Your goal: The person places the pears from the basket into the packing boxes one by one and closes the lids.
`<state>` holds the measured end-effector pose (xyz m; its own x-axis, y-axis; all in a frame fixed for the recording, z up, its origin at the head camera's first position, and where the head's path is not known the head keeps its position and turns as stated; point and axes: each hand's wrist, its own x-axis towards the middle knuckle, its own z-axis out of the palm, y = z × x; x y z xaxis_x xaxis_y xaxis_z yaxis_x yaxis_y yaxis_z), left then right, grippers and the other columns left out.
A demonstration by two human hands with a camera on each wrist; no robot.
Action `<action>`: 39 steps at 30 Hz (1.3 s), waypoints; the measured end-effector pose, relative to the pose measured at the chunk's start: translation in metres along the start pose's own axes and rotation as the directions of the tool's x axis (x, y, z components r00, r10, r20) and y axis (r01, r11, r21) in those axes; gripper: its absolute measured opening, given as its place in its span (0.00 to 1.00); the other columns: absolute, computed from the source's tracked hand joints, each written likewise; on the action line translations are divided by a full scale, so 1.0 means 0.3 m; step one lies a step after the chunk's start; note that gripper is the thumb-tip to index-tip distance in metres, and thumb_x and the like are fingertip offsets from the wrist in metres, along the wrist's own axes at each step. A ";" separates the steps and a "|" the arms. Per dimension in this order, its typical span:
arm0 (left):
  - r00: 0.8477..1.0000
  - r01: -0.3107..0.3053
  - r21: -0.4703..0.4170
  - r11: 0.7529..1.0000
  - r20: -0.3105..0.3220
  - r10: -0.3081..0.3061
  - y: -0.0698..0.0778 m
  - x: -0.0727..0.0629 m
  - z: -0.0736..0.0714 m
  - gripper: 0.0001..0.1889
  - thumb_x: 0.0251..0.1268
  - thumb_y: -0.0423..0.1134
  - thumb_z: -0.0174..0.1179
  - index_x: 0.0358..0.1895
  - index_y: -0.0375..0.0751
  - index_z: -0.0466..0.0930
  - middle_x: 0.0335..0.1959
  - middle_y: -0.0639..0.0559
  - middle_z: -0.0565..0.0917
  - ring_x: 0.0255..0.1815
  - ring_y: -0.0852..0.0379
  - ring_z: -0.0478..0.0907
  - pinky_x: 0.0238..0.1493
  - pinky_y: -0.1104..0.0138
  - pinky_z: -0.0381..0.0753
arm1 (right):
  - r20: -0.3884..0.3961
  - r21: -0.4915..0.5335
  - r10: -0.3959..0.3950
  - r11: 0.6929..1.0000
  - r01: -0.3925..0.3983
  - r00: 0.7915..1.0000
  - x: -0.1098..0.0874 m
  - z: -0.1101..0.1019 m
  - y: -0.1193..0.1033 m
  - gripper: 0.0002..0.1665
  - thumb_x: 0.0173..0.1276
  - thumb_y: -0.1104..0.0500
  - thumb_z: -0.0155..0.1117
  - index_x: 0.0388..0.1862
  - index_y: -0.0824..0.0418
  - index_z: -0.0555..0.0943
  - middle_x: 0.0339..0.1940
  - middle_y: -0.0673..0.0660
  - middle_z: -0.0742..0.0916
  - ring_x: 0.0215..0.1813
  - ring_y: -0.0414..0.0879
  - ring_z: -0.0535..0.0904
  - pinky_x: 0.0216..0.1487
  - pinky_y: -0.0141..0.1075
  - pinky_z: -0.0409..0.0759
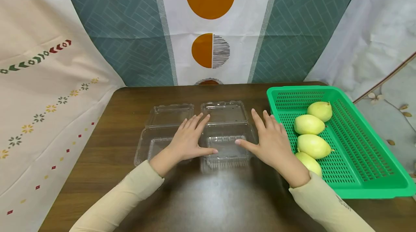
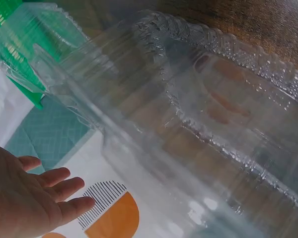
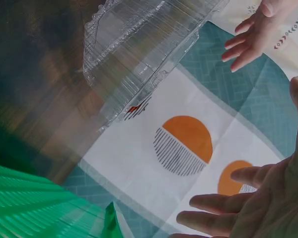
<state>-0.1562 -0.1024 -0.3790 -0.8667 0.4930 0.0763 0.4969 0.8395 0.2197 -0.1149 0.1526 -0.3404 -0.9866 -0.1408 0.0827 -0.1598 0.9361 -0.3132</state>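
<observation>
Two clear plastic containers sit side by side on the table, and I see both standing open, each lid folded back toward the far side. The right container (image 1: 227,141) lies between the two hands; the left container (image 1: 156,140) lies to the left, its right part hidden behind the left hand (image 1: 188,140). That hand hangs over the gap between the containers, its fingers stretched forward and its thumb reaching out over the left edge of the right container. The right hand (image 1: 273,145) is just beyond that container's right side, its thumb pointing in toward it. The hands are well apart, fingers extended, neither holding anything.

Just beside the right hand is the left rim of a green basket (image 1: 373,190), so the gap there is narrow. Four pale yellow fruits (image 1: 313,146) run in a row along its left part, the nearest partly behind the right wrist. Brown wood of the table (image 1: 110,145) stretches from the left container to the left edge, and more spreads on the near side between the forearms. Past the far edge hangs a patterned cloth (image 1: 130,26) with orange half-circles.
</observation>
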 end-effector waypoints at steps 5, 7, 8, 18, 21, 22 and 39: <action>1.000 -0.007 -0.002 1.000 0.006 0.007 0.000 0.008 0.013 0.59 0.45 0.75 0.58 0.77 0.48 0.44 0.74 0.40 0.56 0.73 0.40 0.56 0.73 0.47 0.53 | -0.030 0.004 0.015 1.000 -0.015 0.999 -0.021 -0.012 0.009 0.59 0.58 0.31 0.62 0.77 0.59 0.50 0.73 0.73 0.59 0.71 0.71 0.55 0.67 0.67 0.52; 1.000 -0.010 -0.009 1.000 0.006 0.010 0.001 0.010 0.018 0.59 0.45 0.75 0.59 0.77 0.48 0.44 0.74 0.39 0.57 0.73 0.40 0.56 0.72 0.48 0.54 | -0.040 0.005 0.019 1.000 -0.019 0.999 -0.031 -0.016 0.015 0.58 0.58 0.32 0.62 0.76 0.60 0.51 0.72 0.74 0.60 0.71 0.71 0.56 0.67 0.67 0.53; 1.000 -0.009 -0.012 1.000 0.007 0.010 0.001 0.011 0.019 0.59 0.45 0.75 0.59 0.77 0.48 0.44 0.74 0.39 0.57 0.73 0.40 0.56 0.72 0.48 0.55 | -0.041 0.008 0.024 1.000 -0.024 0.999 -0.036 -0.018 0.017 0.58 0.59 0.32 0.62 0.76 0.60 0.51 0.72 0.74 0.61 0.71 0.71 0.56 0.67 0.67 0.54; 1.000 -0.008 -0.023 1.000 0.012 0.009 0.005 0.019 0.031 0.60 0.44 0.75 0.59 0.77 0.48 0.44 0.73 0.39 0.58 0.73 0.40 0.56 0.67 0.48 0.66 | -0.053 0.060 0.071 0.996 -0.068 0.996 -0.075 -0.044 0.048 0.57 0.61 0.33 0.60 0.76 0.64 0.51 0.71 0.76 0.61 0.70 0.73 0.55 0.65 0.66 0.57; 1.000 -0.010 -0.024 1.000 0.015 0.010 0.009 0.019 0.035 0.60 0.44 0.75 0.59 0.77 0.48 0.44 0.73 0.39 0.59 0.73 0.41 0.57 0.65 0.48 0.67 | -0.055 0.065 0.079 0.995 -0.076 0.995 -0.085 -0.052 0.058 0.57 0.61 0.32 0.59 0.76 0.65 0.50 0.71 0.77 0.61 0.70 0.73 0.56 0.64 0.67 0.58; 1.000 -0.009 -0.023 1.000 0.019 0.009 0.010 0.020 0.036 0.60 0.44 0.75 0.59 0.77 0.47 0.44 0.73 0.39 0.59 0.73 0.41 0.57 0.65 0.48 0.67 | -0.054 0.068 0.084 0.994 -0.080 0.995 -0.089 -0.054 0.061 0.57 0.62 0.32 0.58 0.76 0.65 0.50 0.70 0.77 0.61 0.69 0.73 0.56 0.64 0.66 0.58; 0.999 -0.009 -0.003 1.000 0.037 0.009 0.012 0.020 0.051 0.61 0.45 0.74 0.59 0.73 0.33 0.50 0.68 0.35 0.63 0.72 0.38 0.57 0.73 0.50 0.55 | -0.045 0.129 0.169 0.978 -0.163 0.985 -0.148 -0.056 0.134 0.54 0.66 0.31 0.51 0.76 0.64 0.49 0.68 0.79 0.62 0.68 0.73 0.56 0.61 0.67 0.59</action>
<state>-0.1590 -0.0929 -0.3927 -0.8600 0.5086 0.0418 0.5043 0.8346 0.2216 -0.0770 0.2018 -0.3407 -0.9969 0.0344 0.0704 -0.0003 0.8969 -0.4422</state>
